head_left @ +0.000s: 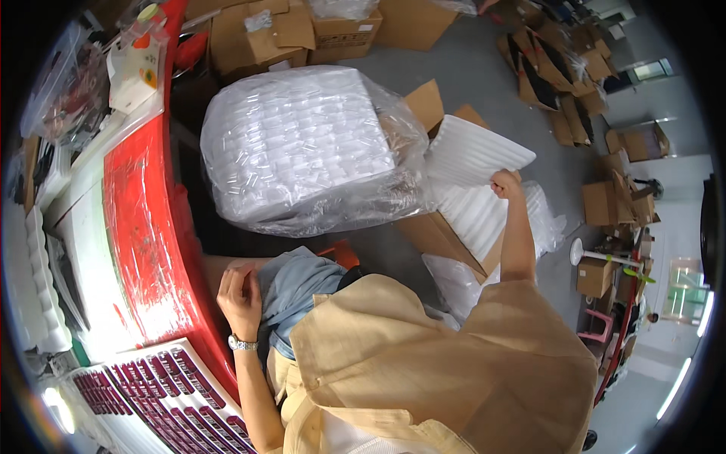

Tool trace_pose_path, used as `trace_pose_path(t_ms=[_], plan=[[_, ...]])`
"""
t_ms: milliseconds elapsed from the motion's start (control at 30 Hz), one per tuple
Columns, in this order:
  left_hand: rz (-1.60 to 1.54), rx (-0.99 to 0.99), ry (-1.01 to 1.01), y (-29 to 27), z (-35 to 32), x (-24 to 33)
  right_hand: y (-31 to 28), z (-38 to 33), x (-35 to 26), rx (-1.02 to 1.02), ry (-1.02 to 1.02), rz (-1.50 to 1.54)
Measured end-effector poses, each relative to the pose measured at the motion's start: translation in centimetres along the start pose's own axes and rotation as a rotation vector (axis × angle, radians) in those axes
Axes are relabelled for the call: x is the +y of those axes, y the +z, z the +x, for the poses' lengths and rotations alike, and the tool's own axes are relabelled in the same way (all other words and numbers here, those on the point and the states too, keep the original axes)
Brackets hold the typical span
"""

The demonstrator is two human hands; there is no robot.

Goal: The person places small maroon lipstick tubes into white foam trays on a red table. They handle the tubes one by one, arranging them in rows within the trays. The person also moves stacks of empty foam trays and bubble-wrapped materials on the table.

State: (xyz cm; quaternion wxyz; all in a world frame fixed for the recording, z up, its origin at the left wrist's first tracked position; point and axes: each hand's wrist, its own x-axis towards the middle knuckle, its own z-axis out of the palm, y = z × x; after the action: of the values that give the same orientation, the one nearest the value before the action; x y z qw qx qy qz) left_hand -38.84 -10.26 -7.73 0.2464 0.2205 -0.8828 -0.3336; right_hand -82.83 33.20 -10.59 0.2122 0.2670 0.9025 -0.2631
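Note:
At the right, my right hand (pixel 505 184) is closed on the near edge of a white ribbed foam sheet (pixel 476 150), tilted up above an open cardboard box (pixel 446 240). More white ribbed foam (pixel 473 216) lies in that box, below the raised sheet. My left hand (pixel 240 291) hangs beside the red table edge with its fingers loosely curled, and nothing shows in them. A large clear plastic bag (pixel 412 144) in front of me holds a thick stack of white moulded pieces (pixel 302 129).
To my left runs a table with a red, film-covered edge (pixel 140 212). A white tray of dark red pieces (pixel 170 386) lies at its near end. Cardboard boxes (pixel 261 38) stand along the back, and more boxes (pixel 548 76) lie at the far right. A white fan (pixel 576 251) stands farther right.

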Motion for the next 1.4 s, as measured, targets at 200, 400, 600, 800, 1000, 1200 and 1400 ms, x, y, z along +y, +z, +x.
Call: trace_pose_path(t_ms=[200, 400, 600, 800, 1000, 1200, 1400], plan=[[-0.054, -0.066, -0.171, 0.4, 1.9, -0.5, -4.9, 7.9, 6.5, -0.146, -0.157, -0.245], [0.103, -0.166, -0.046, 2.9, 7.1, -1.3, -7.0, 1.3, 3.2, -0.295, -0.048, 0.054], [0.531, -0.537, 0.117, 8.6, 7.4, -3.2, 4.2, 11.6, 5.2, -0.236, -0.128, -0.009], [0.574, -0.393, 0.182, 9.1, 7.4, -5.8, 10.9, 3.5, -4.9, 0.880, -0.587, -0.412], [0.403, -0.295, 0.056, 7.5, 7.1, -4.6, 19.0, -3.1, -11.6, -0.017, -1.103, 0.101], [0.445, -0.154, 0.117, 7.5, 7.9, -6.0, 23.1, 2.3, -11.7, -0.293, -0.824, 0.291], [0.107, -0.408, 0.107, 3.9, 6.7, -4.2, 22.9, 5.8, -11.0, -0.297, -0.738, 0.203]])
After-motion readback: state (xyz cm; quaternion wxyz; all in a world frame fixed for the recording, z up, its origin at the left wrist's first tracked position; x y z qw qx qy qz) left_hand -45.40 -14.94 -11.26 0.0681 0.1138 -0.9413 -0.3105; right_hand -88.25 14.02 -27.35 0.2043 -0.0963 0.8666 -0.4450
